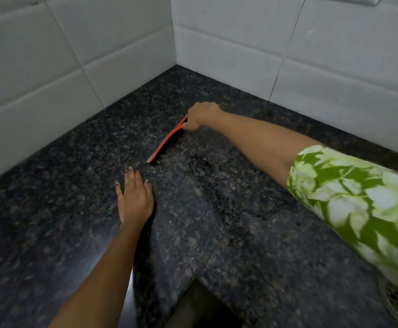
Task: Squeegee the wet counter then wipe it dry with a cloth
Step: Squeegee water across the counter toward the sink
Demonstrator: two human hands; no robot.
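Note:
A dark speckled granite counter [79, 176] fills the corner between two tiled walls. My right hand [201, 116] is stretched far toward the corner and is closed on the handle of a red squeegee [166, 142]; its blade lies on the stone and slants toward me and to the left. Wet streaks and small puddles [199, 163] show on the counter beside the blade and trail toward me. My left hand [134, 197] lies flat on the counter, palm down, fingers apart, a short way in front of the blade's near end. No cloth is in view.
White tiled walls [51, 67] close the counter on the left and at the back. The counter's inner front edge [194, 278] notches toward me at the bottom. A round metal drain [397, 301] shows at the lower right, partly under my green patterned sleeve [359, 197].

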